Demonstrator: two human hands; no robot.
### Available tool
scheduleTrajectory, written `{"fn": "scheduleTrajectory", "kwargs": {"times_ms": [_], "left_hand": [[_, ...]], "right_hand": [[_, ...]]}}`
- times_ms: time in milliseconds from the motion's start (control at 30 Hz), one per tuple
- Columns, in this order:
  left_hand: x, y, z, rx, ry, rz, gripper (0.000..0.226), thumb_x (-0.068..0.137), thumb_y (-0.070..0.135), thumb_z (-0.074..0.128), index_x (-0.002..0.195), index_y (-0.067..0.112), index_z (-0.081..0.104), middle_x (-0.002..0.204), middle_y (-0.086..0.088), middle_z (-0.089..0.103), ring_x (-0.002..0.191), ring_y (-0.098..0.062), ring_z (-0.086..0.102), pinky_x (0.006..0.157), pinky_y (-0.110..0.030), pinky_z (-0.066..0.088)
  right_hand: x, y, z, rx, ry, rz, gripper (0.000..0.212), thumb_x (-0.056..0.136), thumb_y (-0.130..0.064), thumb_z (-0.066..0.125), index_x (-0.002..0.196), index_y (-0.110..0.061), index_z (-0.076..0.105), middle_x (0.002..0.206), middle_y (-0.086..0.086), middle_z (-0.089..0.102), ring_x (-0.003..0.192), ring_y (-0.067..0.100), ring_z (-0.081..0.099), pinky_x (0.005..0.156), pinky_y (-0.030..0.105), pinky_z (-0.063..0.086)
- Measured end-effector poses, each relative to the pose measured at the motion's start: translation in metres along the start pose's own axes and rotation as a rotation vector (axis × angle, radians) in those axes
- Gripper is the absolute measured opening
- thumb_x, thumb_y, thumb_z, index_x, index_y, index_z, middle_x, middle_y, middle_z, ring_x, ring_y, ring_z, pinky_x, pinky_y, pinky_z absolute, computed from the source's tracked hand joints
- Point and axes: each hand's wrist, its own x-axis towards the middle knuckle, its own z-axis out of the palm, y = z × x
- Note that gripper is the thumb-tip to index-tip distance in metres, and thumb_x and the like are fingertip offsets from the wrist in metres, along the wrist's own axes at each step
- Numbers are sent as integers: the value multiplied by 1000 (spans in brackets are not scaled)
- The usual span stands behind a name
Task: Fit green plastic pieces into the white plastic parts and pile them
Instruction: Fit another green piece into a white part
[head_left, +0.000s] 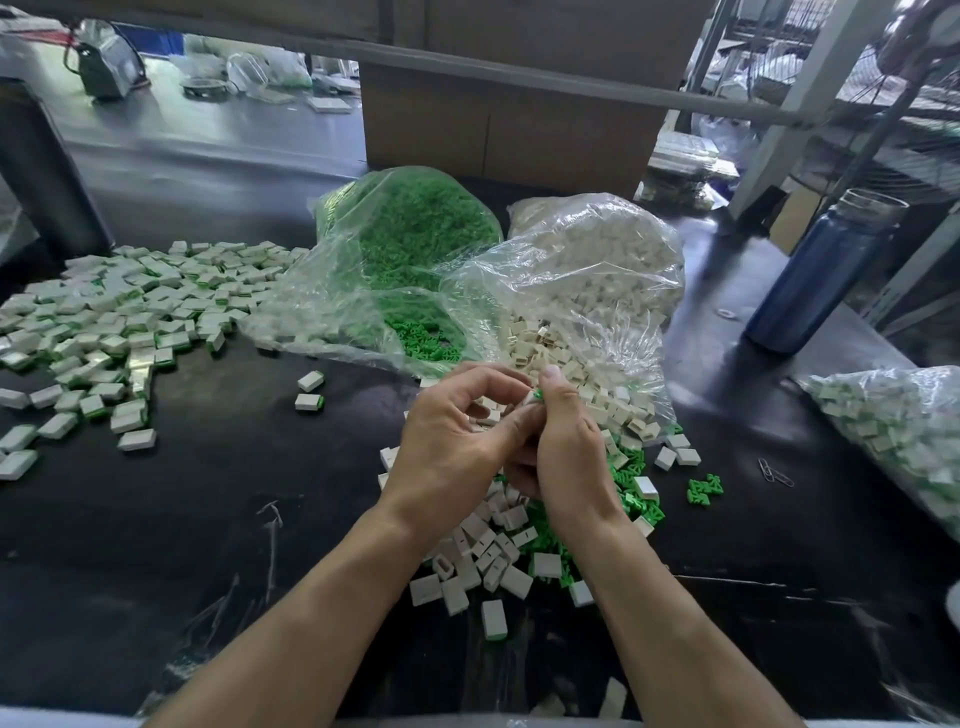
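The right hand (563, 441) hides most of the green piece (537, 395) it pinches. At the table's (208, 519) right edge, a bag of fitted parts (893, 431) is cut off.

Both hands meeting just in front of the white-parts bag (587, 270): left hand (457, 436) and right hand (563, 441) pinching a white part (529, 398) with a green piece (538, 394) at its tip. Loose mixed heap (498, 551) beneath the wrists. Finished pile (119, 312) far left of that bag, green-piece bag (410, 244) touching its left side, blue bottle (826, 270) off to its right on the dark worktop (208, 519).
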Motion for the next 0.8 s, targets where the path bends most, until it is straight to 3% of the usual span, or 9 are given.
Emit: {"fn": "scheduleTrajectory", "kwargs": {"times_ms": [100,167,267,367,433,567,700,800], "left_hand": [[-1,-1,1,-30,-4,-27,4,92,15,79,89,14,76,108,10,75,85,-12,71,71,-25,58],[-2,-1,0,-53,-19,-28,4,93,15,78,90,15,75,110,11,75,82,-14,71,66,-23,58],[-2,0,-1,-79,-45,-22,2,94,15,76,93,16,76,114,13,75,82,-12,71,63,-21,57],[-2,-1,-1,-46,-43,20,3,94,13,77,95,14,76,114,10,75,86,-8,70,68,-19,56],[-1,-2,-1,-9,-30,53,4,93,10,77,96,13,77,112,8,75,94,-9,70,76,-20,55],[0,-4,1,2,-12,68,6,92,7,77,97,11,76,109,3,73,103,-16,70,80,-16,52],[0,-5,3,-5,-4,15,9,93,14,77,101,16,74,103,5,75,90,-14,70,74,-19,55],[-1,-6,3,-26,-3,2,10,94,15,77,104,16,74,101,3,76,86,-14,71,69,-18,56]], "right_hand": [[0,2,2,11,27,-1,53,101,-67,31,97,-43,78,75,12,68,66,26,63,56,43,54],[1,4,3,28,46,-9,56,101,-67,30,99,-39,79,89,28,73,75,41,71,61,55,59],[1,4,3,57,59,-17,58,100,-67,30,100,-37,80,108,41,62,101,59,63,75,74,54],[3,5,1,53,60,-9,59,98,-70,30,101,-39,80,92,36,66,80,46,68,67,57,58],[3,6,1,45,53,-12,60,100,-71,30,101,-38,80,79,18,63,72,30,59,59,45,51],[4,7,1,18,42,-34,65,100,-71,30,95,-30,80,70,8,55,64,24,50,50,36,45],[5,8,2,13,46,-56,57,103,-63,30,94,-39,80,79,2,75,78,22,72,67,53,61],[7,9,1,-9,69,-68,55,107,-56,29,90,-42,80,84,-6,80,86,15,79,74,40,63]]}}
